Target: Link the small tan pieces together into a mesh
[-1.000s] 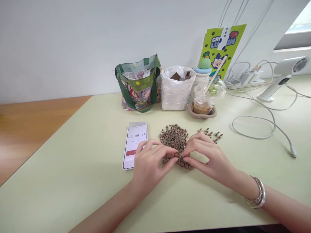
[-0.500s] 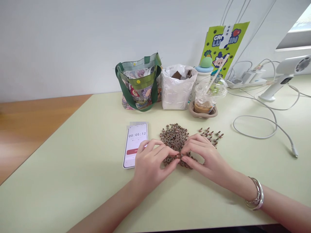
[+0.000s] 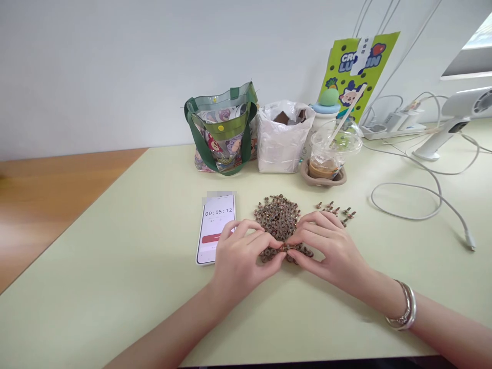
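A small bronze-coloured screw (image 3: 285, 247) is pinched between the fingertips of both hands, low over the front of a heap. My left hand (image 3: 239, 259) has thumb and forefinger closed on one end of it. From the other side, the thumb and fingers of my right hand (image 3: 333, 249) grip the opposite end. Fingertips partly cover the piece, so its exact shape is hard to see. Beneath and behind the hands lies the heap of similar screws (image 3: 277, 218), some with washer-like discs. A smaller scatter of screws (image 3: 336, 210) lies beyond my right hand, partly hidden by it.
A phone (image 3: 209, 240) showing a timer lies beside my left hand. Along the wall stand a green-handled bag (image 3: 225, 133), a white plastic bag (image 3: 280, 146), a bottle (image 3: 325, 108) and an iced drink cup (image 3: 325, 154). A white cable (image 3: 438, 192) and small fan (image 3: 442, 125) are at right.
The view has shifted very slightly. Both hands keep their pinch on the screw, with only tiny finger movement.
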The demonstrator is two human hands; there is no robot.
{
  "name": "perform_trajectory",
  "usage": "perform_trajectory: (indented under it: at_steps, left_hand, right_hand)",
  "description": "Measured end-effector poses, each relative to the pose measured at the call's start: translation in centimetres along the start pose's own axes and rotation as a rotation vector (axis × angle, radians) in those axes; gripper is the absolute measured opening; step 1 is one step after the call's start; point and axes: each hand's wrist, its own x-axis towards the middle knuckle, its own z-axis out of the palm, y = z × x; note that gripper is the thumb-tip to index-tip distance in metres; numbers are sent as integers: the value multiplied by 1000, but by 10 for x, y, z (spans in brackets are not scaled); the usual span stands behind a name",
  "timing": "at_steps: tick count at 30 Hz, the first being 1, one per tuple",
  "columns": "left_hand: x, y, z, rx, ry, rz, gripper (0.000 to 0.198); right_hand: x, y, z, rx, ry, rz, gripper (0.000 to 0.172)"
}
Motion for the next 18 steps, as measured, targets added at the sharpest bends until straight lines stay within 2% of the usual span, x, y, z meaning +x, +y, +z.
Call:
perform_trajectory:
  at_steps: [8, 18]
  left_hand:
    - [0, -1, 1, 29, 6, 1, 4]
    - [0, -1, -1, -37, -51, -35, 3]
  right_hand:
    - [-3, -3, 6, -106, 141, -11, 3]
    - [-3, -2, 1, -127, 26, -35, 3]
